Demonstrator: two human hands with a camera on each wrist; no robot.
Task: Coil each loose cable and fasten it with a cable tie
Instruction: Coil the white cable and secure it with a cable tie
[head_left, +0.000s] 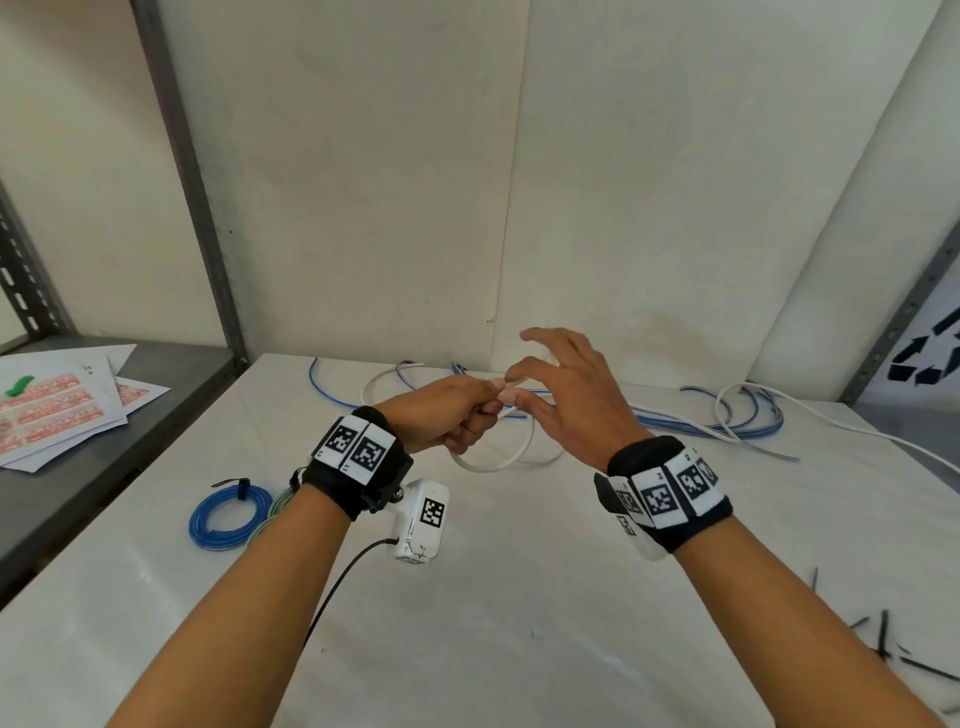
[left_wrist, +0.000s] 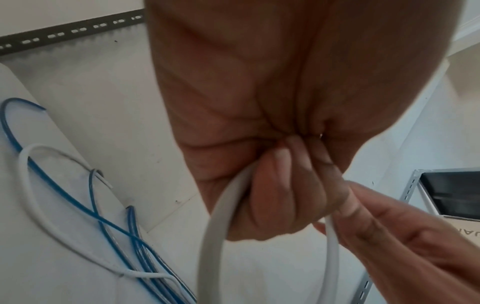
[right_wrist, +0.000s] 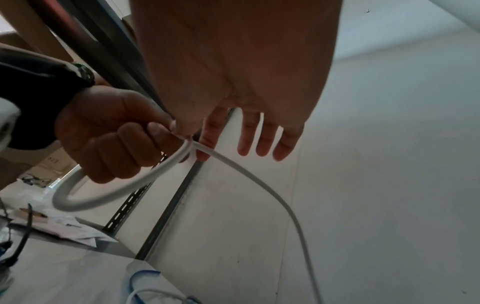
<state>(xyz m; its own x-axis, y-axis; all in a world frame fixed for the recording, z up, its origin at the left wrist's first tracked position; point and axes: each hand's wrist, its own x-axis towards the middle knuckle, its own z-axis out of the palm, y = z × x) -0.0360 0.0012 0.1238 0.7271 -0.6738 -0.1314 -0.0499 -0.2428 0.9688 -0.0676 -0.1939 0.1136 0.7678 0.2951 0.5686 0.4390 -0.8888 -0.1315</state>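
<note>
A thick white cable (head_left: 498, 462) forms a small loop above the white table (head_left: 519, 597). My left hand (head_left: 467, 421) grips the top of that loop in a closed fist, seen close up in the left wrist view as fingers (left_wrist: 272, 195) curled round the cable (left_wrist: 213, 236). My right hand (head_left: 511, 395) pinches the cable's running length between thumb and index finger right beside the left fist, its other three fingers spread. In the right wrist view the loop (right_wrist: 116, 197) hangs under the left hand (right_wrist: 111, 144) and the free length trails down to the table.
A blue coil (head_left: 228, 514) bound with a black tie lies front left, a greenish coil (head_left: 270, 514) beside it. Loose blue and white cables (head_left: 727, 421) sprawl along the back wall. Black cable ties (head_left: 883, 639) lie front right. Papers (head_left: 57, 405) sit on the left shelf.
</note>
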